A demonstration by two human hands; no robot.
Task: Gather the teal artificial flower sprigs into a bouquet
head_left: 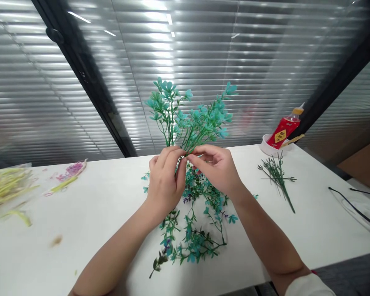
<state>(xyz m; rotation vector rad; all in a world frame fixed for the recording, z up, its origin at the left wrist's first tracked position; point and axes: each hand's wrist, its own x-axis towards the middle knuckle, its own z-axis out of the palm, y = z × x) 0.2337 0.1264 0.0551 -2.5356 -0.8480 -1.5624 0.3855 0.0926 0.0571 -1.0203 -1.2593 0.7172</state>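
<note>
Above the middle of the table, a bunch of teal artificial flowers [205, 119] stands upright with its green stems between my hands. My left hand [168, 176] is closed round the lower stems. Fingertips of my right hand [216, 166] pinch the stems just beside the left thumb, and the two hands nearly touch. Beneath them, more teal sprigs [197, 242] with a few small purple flowers lie spread on the white table. The stem ends inside my left hand are hidden by the fingers.
Bare green stems [277, 174] lie at the right, below a red bottle [283, 130] in a white bowl [265, 146]. Black-framed glasses [354, 207] rest near the right edge. At the left are yellow strips [6, 187] and a purple bundle [72, 170]. Blinds [185, 49] rise behind the table.
</note>
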